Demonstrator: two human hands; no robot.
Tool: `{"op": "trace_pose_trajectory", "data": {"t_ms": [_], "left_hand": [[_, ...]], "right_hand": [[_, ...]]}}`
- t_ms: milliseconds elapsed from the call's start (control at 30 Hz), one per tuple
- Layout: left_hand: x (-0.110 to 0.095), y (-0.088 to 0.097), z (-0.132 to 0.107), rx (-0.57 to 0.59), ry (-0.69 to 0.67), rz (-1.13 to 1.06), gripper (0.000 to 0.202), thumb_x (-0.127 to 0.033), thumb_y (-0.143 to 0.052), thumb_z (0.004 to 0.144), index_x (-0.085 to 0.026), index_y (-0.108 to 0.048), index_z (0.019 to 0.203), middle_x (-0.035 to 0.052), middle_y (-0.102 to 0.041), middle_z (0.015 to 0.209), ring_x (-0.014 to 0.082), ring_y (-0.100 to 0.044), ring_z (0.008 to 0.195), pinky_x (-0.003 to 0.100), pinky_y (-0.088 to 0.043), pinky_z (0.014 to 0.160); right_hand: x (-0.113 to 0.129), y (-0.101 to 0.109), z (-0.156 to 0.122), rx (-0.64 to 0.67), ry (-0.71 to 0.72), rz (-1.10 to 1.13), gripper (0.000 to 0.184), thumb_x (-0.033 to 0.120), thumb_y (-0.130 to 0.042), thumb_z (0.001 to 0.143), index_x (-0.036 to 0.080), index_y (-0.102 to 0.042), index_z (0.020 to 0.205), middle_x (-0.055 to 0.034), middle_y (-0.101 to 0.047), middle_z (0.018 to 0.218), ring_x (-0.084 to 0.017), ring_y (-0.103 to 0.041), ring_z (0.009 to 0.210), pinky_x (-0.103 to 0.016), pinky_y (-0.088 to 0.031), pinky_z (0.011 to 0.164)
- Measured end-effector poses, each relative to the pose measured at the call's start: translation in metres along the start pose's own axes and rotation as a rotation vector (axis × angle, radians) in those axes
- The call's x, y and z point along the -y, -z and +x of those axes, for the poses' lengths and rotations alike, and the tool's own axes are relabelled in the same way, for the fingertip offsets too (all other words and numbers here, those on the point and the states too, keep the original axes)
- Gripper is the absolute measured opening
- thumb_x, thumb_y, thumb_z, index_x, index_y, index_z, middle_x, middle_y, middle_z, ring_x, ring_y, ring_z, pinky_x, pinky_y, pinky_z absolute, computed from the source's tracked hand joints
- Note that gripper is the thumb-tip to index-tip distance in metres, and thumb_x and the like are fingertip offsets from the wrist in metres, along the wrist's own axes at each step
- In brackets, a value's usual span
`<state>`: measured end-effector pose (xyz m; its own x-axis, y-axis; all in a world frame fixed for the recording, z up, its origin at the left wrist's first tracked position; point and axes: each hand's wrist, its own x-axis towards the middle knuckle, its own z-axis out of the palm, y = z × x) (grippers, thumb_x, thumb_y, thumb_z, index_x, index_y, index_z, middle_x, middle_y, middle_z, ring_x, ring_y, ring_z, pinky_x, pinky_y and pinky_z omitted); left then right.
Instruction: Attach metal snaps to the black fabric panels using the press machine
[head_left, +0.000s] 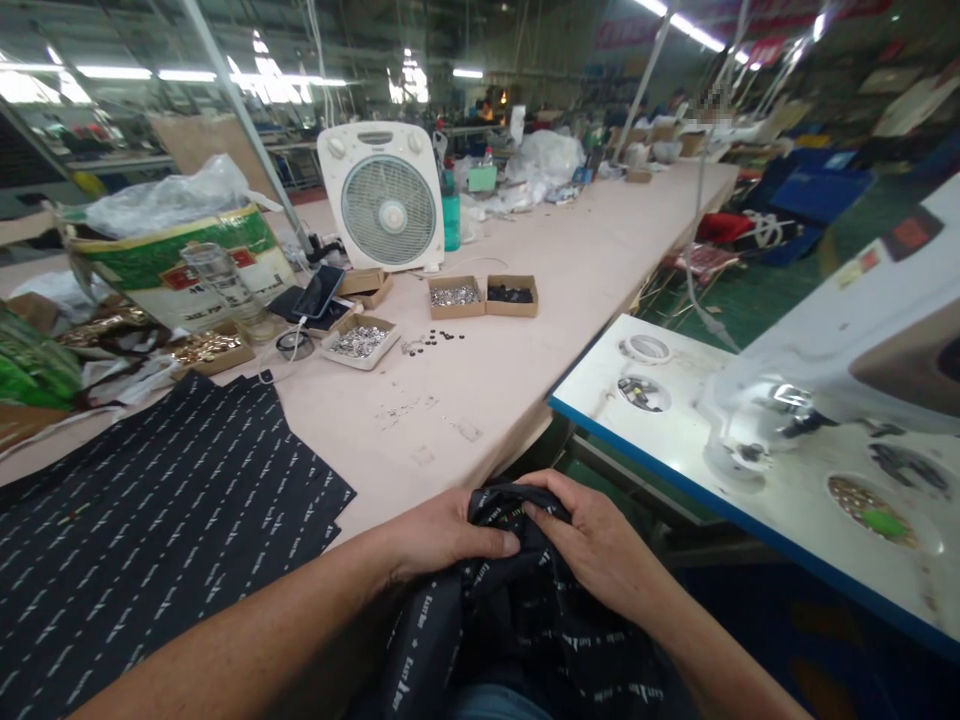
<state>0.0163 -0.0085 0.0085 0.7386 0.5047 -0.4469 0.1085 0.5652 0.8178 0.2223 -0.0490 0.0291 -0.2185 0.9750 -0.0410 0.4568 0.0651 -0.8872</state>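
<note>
Over my lap hangs a bunched piece of black fabric printed with small white lettering. My left hand grips its upper edge from the left, thumb lying on top and fingers hidden behind the cloth. From the right, my right hand pinches the same edge, its thumb pressed into a fold. Between the two thumbs the cloth curls into a rounded fold. A flat black printed sheet of fabric lies on the table to the left of my left forearm.
On the pink-covered table stand a white box fan, small trays of metal fasteners, black pieces and a phone. At right is a white machine on a blue-edged worktop with round cups of parts.
</note>
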Motion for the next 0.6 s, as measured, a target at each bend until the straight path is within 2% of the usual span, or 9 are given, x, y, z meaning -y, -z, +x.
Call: {"op": "trace_pose_trajectory", "data": {"t_ms": [133, 300, 467, 600], "left_hand": [[0.0, 0.001, 0.004, -0.085, 0.034, 0.031, 0.037, -0.023, -0.083, 0.065, -0.011, -0.074, 0.098, 0.0042, -0.071, 0.086, 0.0132, -0.061, 0.074, 0.028, -0.048, 0.079], [0.002, 0.006, 0.007, -0.08, 0.041, -0.032, 0.036, -0.021, -0.084, 0.06, -0.012, -0.075, 0.094, 0.0034, -0.071, 0.084, 0.0127, -0.061, 0.071, 0.026, -0.047, 0.073], [0.008, 0.004, 0.014, -0.124, 0.004, -0.104, 0.036, -0.026, -0.085, 0.059, -0.01, -0.075, 0.09, 0.0041, -0.069, 0.08, 0.0127, -0.059, 0.068, 0.026, -0.045, 0.071], [0.022, 0.006, 0.026, -0.103, -0.1, -0.116, 0.031, -0.028, -0.083, 0.063, -0.01, -0.072, 0.086, 0.0001, -0.062, 0.072, 0.0099, -0.052, 0.064, 0.023, -0.04, 0.065]], "right_hand": [[0.002, 0.0, 0.002, 0.006, -0.014, 0.004, 0.023, 0.017, -0.058, 0.093, 0.028, -0.07, 0.111, 0.002, -0.074, 0.103, -0.017, -0.067, 0.094, -0.029, -0.05, 0.085], [0.002, -0.001, 0.008, 0.009, -0.048, 0.011, 0.022, 0.019, -0.06, 0.092, 0.028, -0.07, 0.11, 0.0029, -0.074, 0.103, -0.017, -0.067, 0.096, -0.029, -0.049, 0.086], [0.002, -0.001, 0.014, 0.035, -0.094, 0.019, 0.021, 0.023, -0.06, 0.093, 0.029, -0.071, 0.11, 0.0026, -0.074, 0.102, -0.018, -0.067, 0.096, -0.029, -0.049, 0.086], [0.005, 0.016, 0.024, 0.134, -0.177, 0.011, 0.024, 0.027, -0.066, 0.087, 0.028, -0.071, 0.11, 0.0009, -0.074, 0.103, -0.022, -0.068, 0.097, -0.031, -0.05, 0.086]]}}
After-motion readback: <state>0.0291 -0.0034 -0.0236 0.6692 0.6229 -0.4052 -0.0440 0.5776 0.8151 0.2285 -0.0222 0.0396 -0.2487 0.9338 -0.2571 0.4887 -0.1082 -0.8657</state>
